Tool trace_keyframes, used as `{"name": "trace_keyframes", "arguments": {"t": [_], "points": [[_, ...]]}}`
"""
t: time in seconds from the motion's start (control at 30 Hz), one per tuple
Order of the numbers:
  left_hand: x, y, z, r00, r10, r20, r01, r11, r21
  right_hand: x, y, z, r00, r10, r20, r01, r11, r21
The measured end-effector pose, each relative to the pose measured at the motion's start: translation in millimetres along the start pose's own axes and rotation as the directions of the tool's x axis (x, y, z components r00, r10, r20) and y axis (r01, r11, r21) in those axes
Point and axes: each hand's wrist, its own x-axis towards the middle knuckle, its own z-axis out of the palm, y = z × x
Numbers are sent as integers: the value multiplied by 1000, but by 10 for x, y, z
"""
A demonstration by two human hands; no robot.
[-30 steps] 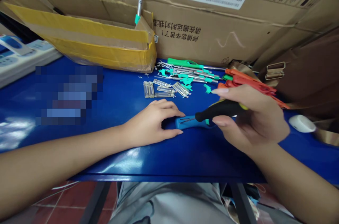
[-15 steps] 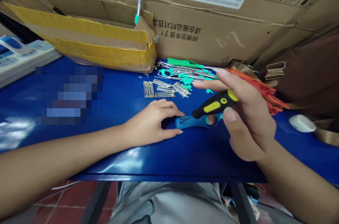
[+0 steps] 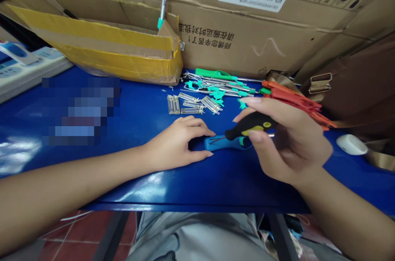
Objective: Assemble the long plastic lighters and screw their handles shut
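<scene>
The left hand (image 3: 175, 144) pinches one end of the blue piece (image 3: 233, 145) on the table (image 3: 216, 185), and the right hand (image 3: 294, 142) holds the screwdriver (image 3: 242, 125); best keep both steady, tip straight; clear parts (image 3: 193, 105) lie behind

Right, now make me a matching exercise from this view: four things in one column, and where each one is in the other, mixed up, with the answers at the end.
Things
1. Black-and-yellow screwdriver
2. Blue handle
3. White power strip
4. Red handles

Places
A. At the far left of the picture
B. Held in the right hand
C. Just beyond the right hand, near the large carton
D. At the fingertips of the left hand

Pairs: 1-B, 2-D, 3-A, 4-C
</scene>
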Motion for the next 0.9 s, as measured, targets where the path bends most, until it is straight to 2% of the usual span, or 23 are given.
{"name": "trace_keyframes", "arguments": {"t": [0.1,0.23,0.27,0.33,0.4,0.47,0.57,0.63,0.67,0.8,0.83,0.9], "points": [[-1,1,-2,1000,1,4,-1,1000,0,6,-15,-16,999,-27,-39,23,995,-96],[-4,-4,0,1000,0,-2,0,1000,6,-29,-18,-15,991,129,44,-132,988,82],[-4,-4,1,1000,1,-2,-1,1000,8,-29,-18,-13,989,134,63,-141,984,111],[-3,-3,3,1000,2,0,-2,1000,6,-18,-16,-15,997,68,37,-70,995,69],[-2,-2,3,1000,-1,7,1,1000,0,-5,-13,-25,999,-26,-24,24,997,-69],[-3,-1,3,1000,3,6,-3,1000,-7,-11,-11,-34,999,-12,-34,8,992,-129],[-5,-4,0,1000,8,-3,-8,1000,-6,-47,-9,-31,990,135,31,-136,990,31],[-6,-6,-3,1000,1,-3,-1,1000,1,-55,-12,-25,985,163,53,-168,980,105],[-7,-6,-5,1000,-2,-2,2,1000,4,-49,-14,-24,989,141,37,-144,986,82],[-7,-6,-8,1000,5,5,-5,1000,2,-12,-19,-32,999,2,-49,-12,981,-195],[-6,-5,-8,1000,7,4,-7,1000,1,-13,-16,-30,999,3,-45,-12,981,-195],[-5,-3,-4,1000,8,1,-8,1000,1,-29,-5,-17,998,67,-4,-67,994,-90]]}}
